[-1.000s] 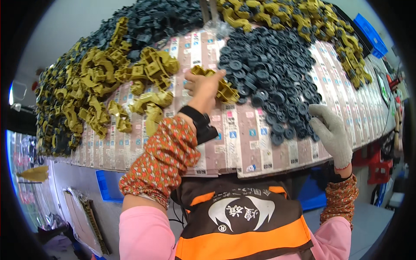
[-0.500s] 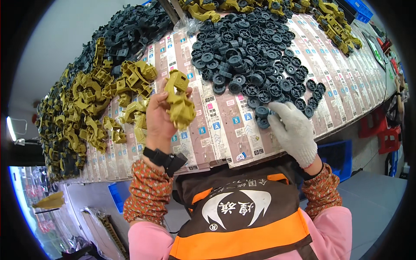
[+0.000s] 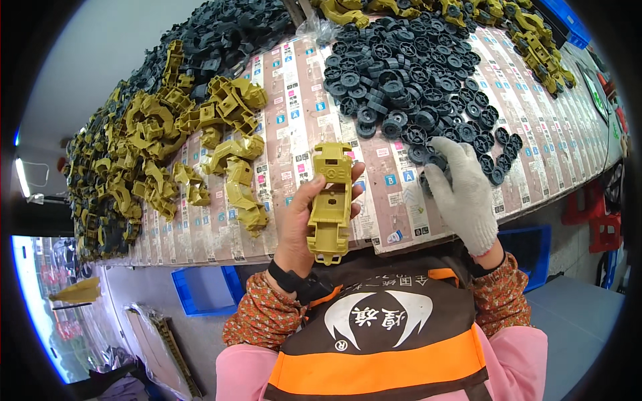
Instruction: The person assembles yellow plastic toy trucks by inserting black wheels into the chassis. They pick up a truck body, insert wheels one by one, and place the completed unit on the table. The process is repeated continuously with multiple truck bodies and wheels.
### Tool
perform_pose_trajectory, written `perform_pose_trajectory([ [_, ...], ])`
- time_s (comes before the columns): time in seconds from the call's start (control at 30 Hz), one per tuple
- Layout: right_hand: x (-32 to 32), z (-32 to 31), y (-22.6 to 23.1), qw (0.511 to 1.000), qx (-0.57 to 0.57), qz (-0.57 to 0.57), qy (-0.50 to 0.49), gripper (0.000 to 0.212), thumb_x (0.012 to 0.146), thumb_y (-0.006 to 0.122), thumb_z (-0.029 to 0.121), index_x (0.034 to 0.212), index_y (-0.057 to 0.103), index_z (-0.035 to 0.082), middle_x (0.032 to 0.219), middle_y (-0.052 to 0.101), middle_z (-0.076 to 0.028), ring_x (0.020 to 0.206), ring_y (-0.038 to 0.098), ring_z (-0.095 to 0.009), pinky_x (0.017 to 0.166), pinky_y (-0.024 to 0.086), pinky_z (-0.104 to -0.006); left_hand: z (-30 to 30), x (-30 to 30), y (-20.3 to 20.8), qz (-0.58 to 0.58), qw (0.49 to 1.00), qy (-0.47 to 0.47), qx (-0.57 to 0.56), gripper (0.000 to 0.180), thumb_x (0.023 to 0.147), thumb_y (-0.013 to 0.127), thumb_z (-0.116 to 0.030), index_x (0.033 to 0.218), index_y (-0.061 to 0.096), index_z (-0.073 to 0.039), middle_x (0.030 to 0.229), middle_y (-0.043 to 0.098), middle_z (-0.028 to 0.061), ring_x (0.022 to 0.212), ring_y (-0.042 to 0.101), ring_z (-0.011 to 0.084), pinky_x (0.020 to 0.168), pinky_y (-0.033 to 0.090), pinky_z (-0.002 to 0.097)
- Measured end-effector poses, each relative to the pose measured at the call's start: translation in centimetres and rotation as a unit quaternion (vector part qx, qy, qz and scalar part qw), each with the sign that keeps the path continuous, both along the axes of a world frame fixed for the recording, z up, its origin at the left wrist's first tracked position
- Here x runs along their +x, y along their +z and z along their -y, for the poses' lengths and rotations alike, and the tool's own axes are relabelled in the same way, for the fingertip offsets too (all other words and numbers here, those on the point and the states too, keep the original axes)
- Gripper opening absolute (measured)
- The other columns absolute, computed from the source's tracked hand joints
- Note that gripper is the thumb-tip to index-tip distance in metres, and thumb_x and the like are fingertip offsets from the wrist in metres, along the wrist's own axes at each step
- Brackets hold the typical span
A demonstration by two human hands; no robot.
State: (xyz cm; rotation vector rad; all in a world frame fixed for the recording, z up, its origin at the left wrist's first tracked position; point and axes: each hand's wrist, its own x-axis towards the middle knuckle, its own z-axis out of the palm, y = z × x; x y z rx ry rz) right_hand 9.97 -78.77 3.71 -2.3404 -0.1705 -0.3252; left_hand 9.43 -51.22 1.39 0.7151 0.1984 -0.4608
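Note:
My bare left hand (image 3: 297, 214) is closed round a yellow plastic toy car body (image 3: 330, 204), held lengthwise above the table's near edge. Its hollow side, with slots and cut-outs, shows toward me. My right hand (image 3: 465, 194), in a white knitted glove, is at the near edge of a heap of dark grey toy wheels (image 3: 394, 73). Thumb and fingers curl about a toy wheel (image 3: 426, 182) there, partly hidden by the glove.
Yellow car bodies (image 3: 154, 127) pile up at the left, a few lying loose (image 3: 244, 197) nearer. Behind them rises a heap of dark plastic parts (image 3: 221, 33). More yellow bodies with wheels (image 3: 538, 53) lie far right. Blue crates (image 3: 207, 291) and red stools (image 3: 605, 230) stand below the tabletop.
My left hand has come nearer and to the right, turning the car body so its hollow side faces me. My right hand stays at the wheels, its fingers slightly shifted. The whole view has shifted somewhat.

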Motion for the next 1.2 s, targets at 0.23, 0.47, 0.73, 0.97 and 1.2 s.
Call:
perform_pose_trajectory([
  [0.23, -1.8, -2.5, 0.1, 0.879, 0.408, -0.239, 0.065, 0.032, 0.111, 0.056, 0.016, 0.139, 0.062, 0.002, 0.108, 0.067, -0.004, 0.092, 0.063, -0.009, 0.082, 0.055, -0.0275, 1.8, -1.3, -0.6, -0.016, 0.997, -0.057, 0.044, 0.059, 0.104, 0.071, -0.029, 0.15, 0.044, -0.004, 0.14, 0.061, 0.02, 0.112, 0.072, 0.0313, 0.091, 0.067, 0.045],
  [0.47, -2.7, -4.5, -0.8, 0.812, 0.517, -0.27, 0.024, 0.034, 0.113, 0.052, 0.019, 0.142, 0.06, 0.004, 0.11, 0.067, -0.005, 0.095, 0.066, -0.011, 0.084, 0.058, -0.0284, 3.5, -2.8, -1.0, -0.035, 0.993, -0.097, 0.059, 0.065, 0.104, 0.071, -0.037, 0.153, 0.034, -0.018, 0.13, 0.061, 0.0174, 0.108, 0.073, 0.0334, 0.076, 0.07, 0.0489],
  [0.73, -3.1, -4.2, -0.8, 0.866, 0.439, -0.236, 0.042, 0.032, 0.113, 0.049, 0.016, 0.141, 0.061, 0.004, 0.118, 0.068, -0.004, 0.1, 0.067, -0.011, 0.087, 0.058, -0.0281, 4.8, -3.3, -0.8, -0.014, 0.989, -0.092, 0.115, 0.07, 0.105, 0.07, -0.033, 0.157, 0.024, -0.023, 0.128, 0.06, 0.0142, 0.103, 0.074, 0.0315, 0.073, 0.069, 0.0473],
  [0.97, -3.8, -4.2, -1.8, 0.973, 0.212, -0.076, 0.046, 0.039, 0.105, 0.055, 0.008, 0.143, 0.059, -0.001, 0.104, 0.073, -0.02, 0.09, 0.074, -0.026, 0.081, 0.058, -0.037, 5.2, -3.7, -2.8, 0.18, 0.945, -0.053, 0.267, 0.075, 0.107, 0.069, -0.023, 0.161, 0.018, -0.017, 0.135, 0.057, 0.0101, 0.119, 0.064, 0.0206, 0.097, 0.058, 0.0376],
  [1.2, -5.2, -3.4, -1.5, 0.991, 0.086, -0.066, 0.082, 0.052, 0.09, 0.059, 0.0, 0.141, 0.058, -0.006, 0.103, 0.071, -0.028, 0.089, 0.072, -0.046, 0.076, 0.056, -0.0478, 5.4, -3.7, -3.0, 0.242, 0.913, -0.102, 0.312, 0.073, 0.107, 0.068, -0.019, 0.16, 0.018, -0.012, 0.138, 0.055, 0.0103, 0.126, 0.058, 0.0185, 0.106, 0.048, 0.0339],
])
